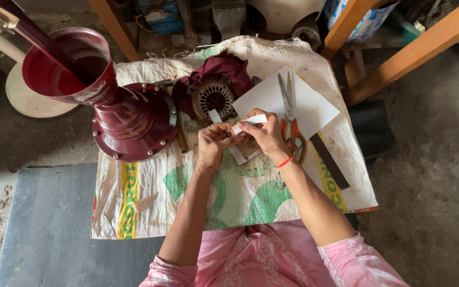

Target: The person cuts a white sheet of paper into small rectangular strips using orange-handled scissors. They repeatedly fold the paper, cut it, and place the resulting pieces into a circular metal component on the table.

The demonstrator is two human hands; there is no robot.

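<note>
- Paper strip [252,120], white and narrow, sits between both hands just above the woven sack cloth [240,202] that covers the work surface, in front of the ring-shaped motor core [214,99].
- It looks thin and very light, with some stiffness like card; it would likely crease or fold under finger pressure rather than spring back, and would tear if pulled hard.
- Best taken at its ends or along its edges with fingertips, as a pinch in the middle would probably bend it.
- Left hand [214,142] is curled closed around the lower part of the strip, thumb and fingers pinching it.
- Right hand [264,133] is narrowed onto the upper end of the strip, fingertips pressed on it; a red thread circles that wrist.
- A second white strip [215,116] lies flat just beside the hands, and another pale strip [237,155] pokes out below them; whether that one is a separate piece I cannot tell.
- One larger white sheet [306,106] lies behind the hands.
- One pair of scissors [290,119] with orange handles rests on that sheet, blades closed, touching the right hand's side.
- One dark flat bar [329,162] lies near the right forearm.
- One maroon metal housing [128,119] with a funnel top stands at the left, well apart from the strip.
</note>
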